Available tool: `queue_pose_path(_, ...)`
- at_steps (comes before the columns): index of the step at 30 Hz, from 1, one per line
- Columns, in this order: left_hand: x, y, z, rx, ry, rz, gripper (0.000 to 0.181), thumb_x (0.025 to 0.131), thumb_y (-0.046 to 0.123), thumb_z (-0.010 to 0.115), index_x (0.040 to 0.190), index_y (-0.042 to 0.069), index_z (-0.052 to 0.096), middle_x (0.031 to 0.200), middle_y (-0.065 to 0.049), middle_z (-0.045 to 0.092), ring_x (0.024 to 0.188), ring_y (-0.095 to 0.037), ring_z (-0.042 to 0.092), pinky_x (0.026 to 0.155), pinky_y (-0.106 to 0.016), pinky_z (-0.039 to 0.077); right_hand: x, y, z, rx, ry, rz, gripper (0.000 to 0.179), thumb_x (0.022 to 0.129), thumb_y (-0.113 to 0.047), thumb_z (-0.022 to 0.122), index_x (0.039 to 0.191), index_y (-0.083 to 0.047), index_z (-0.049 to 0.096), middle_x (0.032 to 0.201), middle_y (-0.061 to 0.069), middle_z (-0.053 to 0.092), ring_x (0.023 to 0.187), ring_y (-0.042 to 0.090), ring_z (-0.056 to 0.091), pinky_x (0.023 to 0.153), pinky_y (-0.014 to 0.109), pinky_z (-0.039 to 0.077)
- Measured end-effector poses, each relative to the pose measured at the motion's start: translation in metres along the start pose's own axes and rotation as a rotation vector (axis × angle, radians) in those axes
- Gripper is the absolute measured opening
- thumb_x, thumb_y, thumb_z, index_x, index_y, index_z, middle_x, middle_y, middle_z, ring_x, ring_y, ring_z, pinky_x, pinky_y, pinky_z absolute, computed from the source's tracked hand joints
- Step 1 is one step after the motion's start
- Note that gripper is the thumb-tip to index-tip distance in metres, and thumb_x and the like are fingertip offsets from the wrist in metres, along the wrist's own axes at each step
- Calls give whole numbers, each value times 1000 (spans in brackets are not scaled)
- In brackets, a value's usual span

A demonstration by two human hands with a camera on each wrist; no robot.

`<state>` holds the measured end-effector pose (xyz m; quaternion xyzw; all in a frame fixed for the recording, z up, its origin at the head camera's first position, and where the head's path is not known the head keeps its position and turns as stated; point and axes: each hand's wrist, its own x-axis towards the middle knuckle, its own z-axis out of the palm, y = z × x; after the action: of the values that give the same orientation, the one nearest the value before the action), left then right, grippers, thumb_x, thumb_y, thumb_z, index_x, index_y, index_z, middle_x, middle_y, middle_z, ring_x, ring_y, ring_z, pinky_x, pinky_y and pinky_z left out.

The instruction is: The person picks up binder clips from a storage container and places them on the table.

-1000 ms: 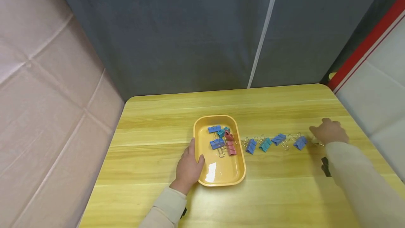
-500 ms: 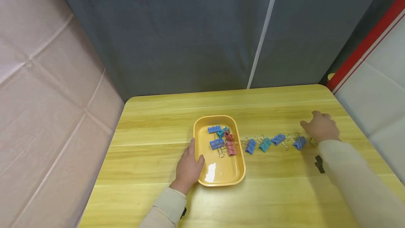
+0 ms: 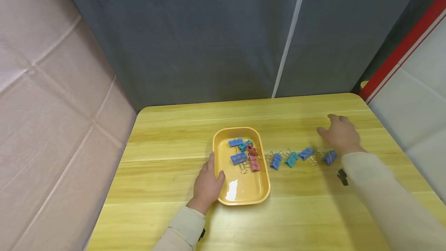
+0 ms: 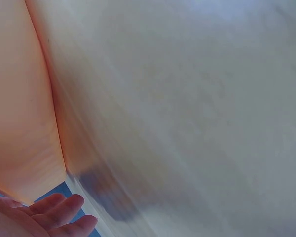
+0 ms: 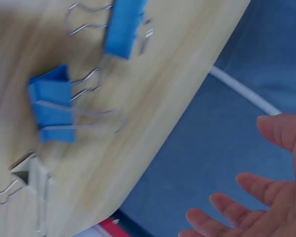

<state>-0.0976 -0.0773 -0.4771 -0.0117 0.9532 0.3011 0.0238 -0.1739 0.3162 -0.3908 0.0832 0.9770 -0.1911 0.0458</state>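
My left hand [image 3: 206, 184] rests along the left side of a yellow tray [image 3: 242, 201], thumb at the rim and fingers straight against the outer wall. Inside lie several binder clips: blue [image 3: 239, 158], teal [image 3: 243, 147], red [image 3: 251, 150] and pink [image 3: 254, 163]. To the tray's right, a row of binder clips lies on the table, among them a teal clip [image 3: 292, 159] and a blue clip [image 3: 329, 157]. Over the row's right end hovers my right hand [image 3: 340, 134], fingers spread, holding nothing. A pale binder clip [image 5: 33, 174] shows only in the right wrist view.
The wooden table [image 3: 167, 146] has a dark curtain [image 3: 195, 42] behind its far edge. A pale quilted wall [image 3: 62, 134] stands on the left. On the right is a white panel [image 3: 414, 107] with a red border.
My right hand has moved left and farther from me, away from the pale clip, which the arm now hides in the head view. The left hand, tray and clips stay put.
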Motion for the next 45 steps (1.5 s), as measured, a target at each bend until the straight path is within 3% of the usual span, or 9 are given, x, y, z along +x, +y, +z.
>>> queue_pose_path(12, 0, 2, -1, 6, -8, 1, 69, 95, 31, 55, 153, 10, 24, 138, -26, 48, 115, -46, 54, 93, -56, 46, -6, -41, 3, 12, 20, -111, 70, 94, -34, 54, 144, 9, 31, 141, 42, 26, 118, 62, 35, 88, 70, 38)
queue_pose_path(20, -1, 1, 0, 6, -7, 0, 69, 95, 31, 55, 153, 10, 24, 138, -26, 48, 114, -45, 55, 92, -55, 47, -10, -63, 9, 41, 1, -134, 68, 94, -32, 54, 146, 6, 31, 145, 38, 25, 125, 59, 32, 91, 69, 38)
queue_pose_path(45, 0, 1, -2, 13, -15, -4, 70, 96, 32, 54, 154, 10, 22, 139, -27, 47, 114, -46, 55, 93, -55, 46, -14, -139, 38, 63, -51, -278, 64, 94, -32, 57, 146, 0, 36, 144, 30, 36, 126, 48, 42, 98, 60, 41)
